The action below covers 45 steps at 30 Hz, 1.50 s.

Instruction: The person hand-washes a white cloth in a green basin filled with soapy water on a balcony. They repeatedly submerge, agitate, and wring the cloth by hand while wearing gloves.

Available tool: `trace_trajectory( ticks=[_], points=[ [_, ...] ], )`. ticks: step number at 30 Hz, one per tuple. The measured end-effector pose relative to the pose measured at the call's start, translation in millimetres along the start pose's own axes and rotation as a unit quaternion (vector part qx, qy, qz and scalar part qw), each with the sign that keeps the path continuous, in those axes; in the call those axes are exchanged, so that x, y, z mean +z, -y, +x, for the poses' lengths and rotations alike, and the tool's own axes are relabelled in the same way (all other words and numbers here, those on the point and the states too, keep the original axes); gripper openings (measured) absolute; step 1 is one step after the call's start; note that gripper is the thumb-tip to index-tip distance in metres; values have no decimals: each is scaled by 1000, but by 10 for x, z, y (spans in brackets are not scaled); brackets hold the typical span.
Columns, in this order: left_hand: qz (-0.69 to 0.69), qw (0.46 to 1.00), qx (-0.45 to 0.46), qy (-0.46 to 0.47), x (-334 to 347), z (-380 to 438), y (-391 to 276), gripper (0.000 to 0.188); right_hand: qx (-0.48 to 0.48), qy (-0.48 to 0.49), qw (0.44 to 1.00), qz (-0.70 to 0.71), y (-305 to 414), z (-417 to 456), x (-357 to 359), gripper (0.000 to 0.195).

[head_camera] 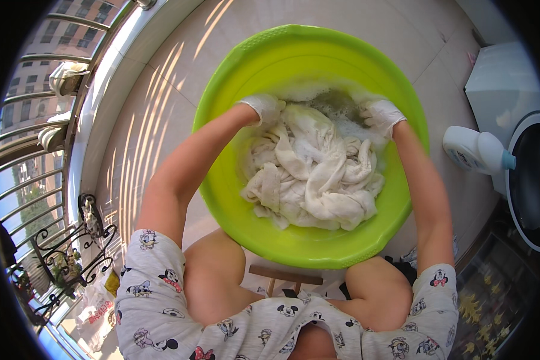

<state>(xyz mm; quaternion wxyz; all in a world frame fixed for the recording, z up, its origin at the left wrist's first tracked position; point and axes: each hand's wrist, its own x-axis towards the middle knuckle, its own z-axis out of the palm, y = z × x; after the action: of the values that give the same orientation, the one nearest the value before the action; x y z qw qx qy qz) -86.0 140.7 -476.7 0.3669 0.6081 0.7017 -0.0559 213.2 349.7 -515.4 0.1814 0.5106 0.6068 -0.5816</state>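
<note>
A large lime-green plastic basin (310, 256) stands before me. Inside it a heap of wet white cloth (315, 180) lies twisted in soapy water (342, 105) with foam. My left hand (264, 109), in a thin whitish glove, touches the upper left side of the heap; its fingertips are partly hidden by foam and cloth. My right hand (381, 116), gloved the same way, is at the basin's upper right, over the suds, fingers apart and holding nothing visible.
A white detergent bottle with a blue cap (477, 150) is at the right, beside a white front-loading washing machine (499, 81). A wooden stool (285, 274) shows between my knees. Metal railings (36, 95) and a black wrought-iron stand (78, 252) are at the left, with a plastic bag (96, 315) below.
</note>
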Motion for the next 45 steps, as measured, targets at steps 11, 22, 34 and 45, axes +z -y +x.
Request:
trace_trajectory(
  ticks=[11,22,34,45],
  points=[
    [-38,982,183,-30,323,163,-339,42,-137,200,970,17,625,-552,1059,71],
    [-154,976,104,112,-304,-1632,-1178,36,-507,-54,795,-330,326,-2439,1192,70],
    [161,971,164,71,495,-547,-813,41,-245,25,836,-491,785,-1209,1574,52],
    [5,1000,3,-15,-32,-248,-762,74,-130,-54,907,-396,838,-633,1019,63]
  ],
)
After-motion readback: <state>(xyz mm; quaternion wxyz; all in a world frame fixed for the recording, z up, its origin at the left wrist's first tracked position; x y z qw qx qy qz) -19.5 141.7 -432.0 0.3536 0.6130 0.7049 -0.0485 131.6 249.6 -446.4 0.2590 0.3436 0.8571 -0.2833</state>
